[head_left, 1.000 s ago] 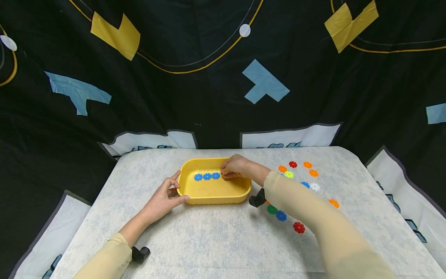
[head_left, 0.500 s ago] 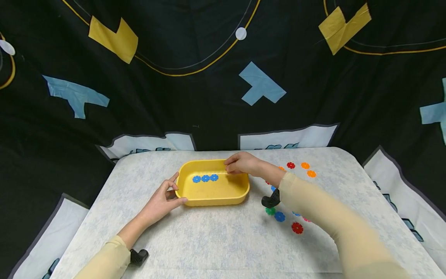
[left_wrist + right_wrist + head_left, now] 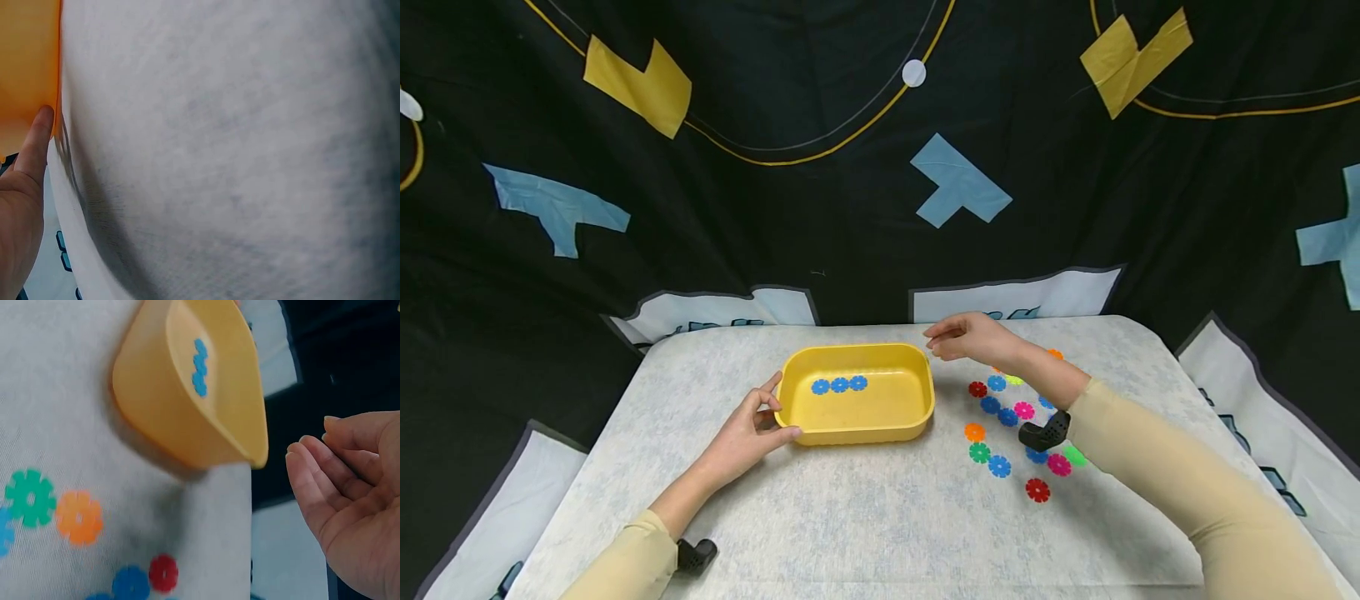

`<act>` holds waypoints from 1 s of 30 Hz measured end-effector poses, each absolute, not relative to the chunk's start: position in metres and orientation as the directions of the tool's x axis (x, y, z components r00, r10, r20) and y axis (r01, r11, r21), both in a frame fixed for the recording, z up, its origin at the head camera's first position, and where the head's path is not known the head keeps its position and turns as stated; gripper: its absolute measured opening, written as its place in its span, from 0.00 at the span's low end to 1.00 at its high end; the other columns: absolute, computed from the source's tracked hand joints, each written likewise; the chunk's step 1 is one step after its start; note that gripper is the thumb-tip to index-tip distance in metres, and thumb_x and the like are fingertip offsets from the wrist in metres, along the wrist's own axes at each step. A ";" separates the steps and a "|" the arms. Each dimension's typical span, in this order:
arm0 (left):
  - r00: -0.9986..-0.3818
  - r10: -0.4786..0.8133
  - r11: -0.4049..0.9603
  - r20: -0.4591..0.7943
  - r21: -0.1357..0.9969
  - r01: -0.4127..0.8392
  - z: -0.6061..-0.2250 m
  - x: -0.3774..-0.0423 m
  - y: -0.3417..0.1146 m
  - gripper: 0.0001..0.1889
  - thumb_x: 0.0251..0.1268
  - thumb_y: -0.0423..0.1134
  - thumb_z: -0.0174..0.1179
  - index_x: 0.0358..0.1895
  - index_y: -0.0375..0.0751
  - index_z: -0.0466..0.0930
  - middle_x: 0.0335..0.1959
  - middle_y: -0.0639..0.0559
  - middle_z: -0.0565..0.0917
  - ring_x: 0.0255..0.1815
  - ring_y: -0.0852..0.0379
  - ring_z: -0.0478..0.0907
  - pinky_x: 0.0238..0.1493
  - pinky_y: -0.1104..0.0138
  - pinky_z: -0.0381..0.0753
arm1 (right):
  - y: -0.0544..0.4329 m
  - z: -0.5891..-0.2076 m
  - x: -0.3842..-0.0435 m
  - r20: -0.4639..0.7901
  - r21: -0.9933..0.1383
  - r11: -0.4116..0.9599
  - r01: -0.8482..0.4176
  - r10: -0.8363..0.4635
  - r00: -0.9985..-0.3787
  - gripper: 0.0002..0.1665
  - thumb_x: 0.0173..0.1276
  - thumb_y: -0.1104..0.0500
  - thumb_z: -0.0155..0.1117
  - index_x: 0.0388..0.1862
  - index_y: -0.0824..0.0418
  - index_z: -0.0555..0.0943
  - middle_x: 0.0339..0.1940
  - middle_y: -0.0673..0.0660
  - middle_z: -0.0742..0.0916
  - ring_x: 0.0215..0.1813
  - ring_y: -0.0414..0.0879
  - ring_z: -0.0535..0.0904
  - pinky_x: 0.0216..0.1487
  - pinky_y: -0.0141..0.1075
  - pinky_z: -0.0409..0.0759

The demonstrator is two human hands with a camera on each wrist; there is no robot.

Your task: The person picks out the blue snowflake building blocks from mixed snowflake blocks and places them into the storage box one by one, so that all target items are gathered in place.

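Observation:
A yellow plastic tray (image 3: 853, 408) with raised walls sits on the table. Inside it, three blue flower-shaped discs (image 3: 839, 385) lie in a row touching end to end. My left hand (image 3: 747, 433) holds the tray's left end, its thumb along the front corner and fingers on the left side. In the left wrist view the thumb (image 3: 39, 140) presses against the tray wall. Past the tray's right rim, my right hand (image 3: 973, 340) hovers over the table with loosely bent fingers and nothing between them, as the right wrist view also shows.
Several loose flower-shaped discs lie right of the tray, among them an orange disc (image 3: 974, 432), a green disc (image 3: 979, 452), a red disc (image 3: 1037, 490) and a pink disc (image 3: 1059, 464). A pale cloth covers the table (image 3: 850, 525). A black curtain (image 3: 820, 233) hangs behind.
My right hand has lifted out of the tray and moved right, past its rim, above the table near the loose discs. The left hand and the blue row stay in place.

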State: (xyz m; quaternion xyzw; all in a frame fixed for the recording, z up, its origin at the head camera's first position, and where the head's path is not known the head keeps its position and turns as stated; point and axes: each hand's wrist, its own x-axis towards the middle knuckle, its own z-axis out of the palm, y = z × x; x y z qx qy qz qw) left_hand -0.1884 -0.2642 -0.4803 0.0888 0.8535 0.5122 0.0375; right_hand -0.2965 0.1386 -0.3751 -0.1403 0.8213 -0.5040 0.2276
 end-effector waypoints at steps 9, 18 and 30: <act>-0.981 0.191 0.470 0.040 0.874 0.127 -0.479 -0.188 -0.265 0.32 0.59 0.55 0.75 0.49 0.41 0.64 0.84 0.55 0.50 0.63 0.45 0.79 0.58 0.62 0.80 | 0.187 -0.383 -0.292 -0.218 -0.863 0.506 -0.006 -0.381 -0.898 0.25 0.74 0.58 0.68 0.66 0.62 0.78 0.58 0.59 0.85 0.55 0.52 0.83 0.55 0.39 0.84; -0.982 0.186 0.479 0.029 0.870 0.117 -0.480 -0.188 -0.264 0.32 0.59 0.53 0.75 0.50 0.37 0.64 0.84 0.53 0.50 0.64 0.43 0.78 0.57 0.64 0.81 | 0.228 -0.399 -0.283 -0.186 -0.844 0.533 -0.058 -0.394 -0.900 0.25 0.76 0.60 0.63 0.68 0.68 0.75 0.61 0.67 0.83 0.60 0.61 0.79 0.65 0.53 0.77; -0.982 0.186 0.469 0.026 0.876 0.112 -0.480 -0.188 -0.263 0.32 0.58 0.54 0.75 0.50 0.39 0.65 0.84 0.55 0.50 0.64 0.43 0.78 0.58 0.65 0.80 | 0.275 -0.422 -0.275 -0.188 -0.751 0.653 -0.097 -0.352 -0.917 0.28 0.74 0.59 0.66 0.68 0.70 0.75 0.60 0.67 0.83 0.57 0.57 0.79 0.59 0.49 0.81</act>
